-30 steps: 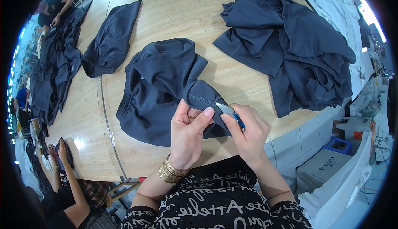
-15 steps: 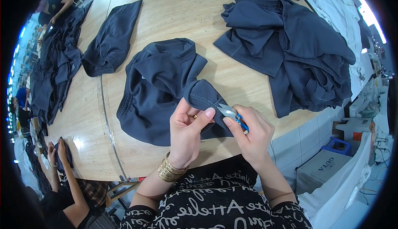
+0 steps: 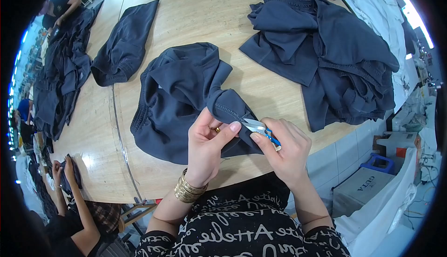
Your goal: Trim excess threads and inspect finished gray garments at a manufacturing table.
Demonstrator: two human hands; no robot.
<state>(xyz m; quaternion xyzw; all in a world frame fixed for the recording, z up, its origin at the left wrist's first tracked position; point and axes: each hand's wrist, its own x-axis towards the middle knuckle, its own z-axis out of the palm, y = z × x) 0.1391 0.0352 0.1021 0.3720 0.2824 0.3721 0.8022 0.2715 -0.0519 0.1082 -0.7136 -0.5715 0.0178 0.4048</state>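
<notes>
Head: snips (image 3: pixel 255 126) in right hand (image 3: pixel 287 152), grey box (image 3: pixel 354 194) rightward

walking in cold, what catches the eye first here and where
The eye likely lands first on the blue-handled snips in the right grip, close to the stitching on the dark garment that the left grip pinches, near the centre. Next come the gold bangles on the left wrist, then the big heap of dark clothes on the table's right side.
</notes>
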